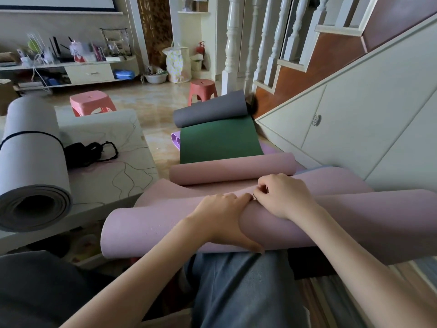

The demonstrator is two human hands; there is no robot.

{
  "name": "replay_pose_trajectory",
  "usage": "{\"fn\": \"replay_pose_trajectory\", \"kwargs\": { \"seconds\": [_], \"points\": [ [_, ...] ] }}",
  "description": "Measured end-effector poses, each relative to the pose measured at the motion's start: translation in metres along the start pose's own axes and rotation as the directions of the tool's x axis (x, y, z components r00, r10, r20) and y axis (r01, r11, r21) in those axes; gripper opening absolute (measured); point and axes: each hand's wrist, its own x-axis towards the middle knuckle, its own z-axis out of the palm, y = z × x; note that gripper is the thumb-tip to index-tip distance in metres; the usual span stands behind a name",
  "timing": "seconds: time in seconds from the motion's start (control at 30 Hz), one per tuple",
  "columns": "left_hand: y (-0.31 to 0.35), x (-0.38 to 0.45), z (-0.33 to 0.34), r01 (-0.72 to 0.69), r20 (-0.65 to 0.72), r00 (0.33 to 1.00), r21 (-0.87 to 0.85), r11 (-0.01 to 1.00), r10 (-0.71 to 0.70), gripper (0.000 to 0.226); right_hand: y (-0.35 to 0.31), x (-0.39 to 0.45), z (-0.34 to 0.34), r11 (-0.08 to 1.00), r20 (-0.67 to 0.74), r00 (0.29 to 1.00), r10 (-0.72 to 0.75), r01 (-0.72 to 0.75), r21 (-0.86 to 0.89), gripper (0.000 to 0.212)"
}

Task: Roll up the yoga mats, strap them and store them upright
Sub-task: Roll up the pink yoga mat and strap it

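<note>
both hands (255, 209) rest on the near mat (151, 228) across the lap, a half-rolled mat (222, 138) on the floor behind, a strapped roll (30, 166) lying left.

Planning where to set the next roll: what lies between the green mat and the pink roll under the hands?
In the head view, a smaller pink roll lies between the green mat and the pink roll under both hands.

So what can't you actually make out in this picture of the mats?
Head view only:
- Whether a strap circles the pink mat: the left hand and right hand cover its middle.
- What the right hand's fingertips pinch: too small.
- The pink mat's right end: cut off by the frame edge.
- The purple mat: mostly hidden under the green mat.
- Shelf clutter: too small.
</note>
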Motion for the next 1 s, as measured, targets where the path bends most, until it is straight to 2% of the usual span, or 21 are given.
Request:
{"fn": "replay_pose_trajectory", "kwargs": {
  "seconds": [0.13, 0.27, 0.3, 0.4, 0.5, 0.63, 0.7, 0.8, 0.87, 1.0],
  "points": [
    [-0.005, 0.015, -0.008, 0.049, 0.099, 0.994, -0.051, 0.997, -0.044, 0.084, 0.005, 0.012, -0.001, 0.996, -0.197, 0.978, -0.067, 0.055, -0.066, 0.035],
    [-0.009, 0.026, -0.013, 0.09, 0.187, 0.981, -0.186, 0.978, -0.055, 0.074, 0.008, 0.004, -0.005, 0.988, -0.467, 0.873, -0.138, 0.088, -0.126, 0.037],
    [-0.012, 0.028, -0.016, 0.107, 0.206, 0.977, -0.228, 0.968, -0.06, 0.07, 0.009, -0.003, -0.002, 0.989, -0.486, 0.863, -0.137, 0.087, -0.123, 0.037],
    [-0.017, 0.033, -0.022, 0.126, 0.254, 0.966, -0.293, 0.948, -0.049, 0.064, 0.012, -0.022, 0.015, 0.978, -0.384, 0.913, -0.135, 0.061, -0.199, 0.045],
    [-0.012, 0.034, -0.02, 0.103, 0.242, 0.969, -0.248, 0.963, -0.041, 0.065, 0.015, -0.024, 0.019, 0.972, -0.295, 0.952, -0.079, 0.007, -0.237, 0.054],
    [-0.011, 0.028, -0.016, 0.067, 0.089, 0.994, -0.111, 0.992, -0.058, 0.078, 0.014, -0.015, 0.015, 0.973, -0.265, 0.962, -0.061, -0.002, -0.23, 0.063],
    [-0.009, 0.026, -0.016, 0.044, -0.007, 0.999, 0.001, 0.999, -0.044, 0.086, 0.015, -0.007, 0.01, 0.985, -0.177, 0.983, -0.04, 0.009, -0.173, 0.068],
    [-0.001, 0.027, -0.014, -0.013, -0.099, 0.995, 0.156, 0.988, 0.029, 0.099, 0.021, 0.007, 0.005, 0.999, -0.017, 1.0, 0.017, -0.018, -0.051, 0.057],
    [-0.001, 0.031, -0.014, -0.014, -0.082, 0.996, 0.143, 0.99, 0.025, 0.102, 0.023, 0.014, 0.002, 0.999, 0.051, 0.998, 0.021, -0.02, -0.037, 0.056],
    [-0.01, 0.039, -0.019, 0.03, -0.03, 0.999, 0.025, 0.999, -0.029, 0.091, 0.02, 0.026, -0.002, 0.999, 0.127, 0.991, 0.034, -0.033, -0.005, 0.059]
  ]
}}
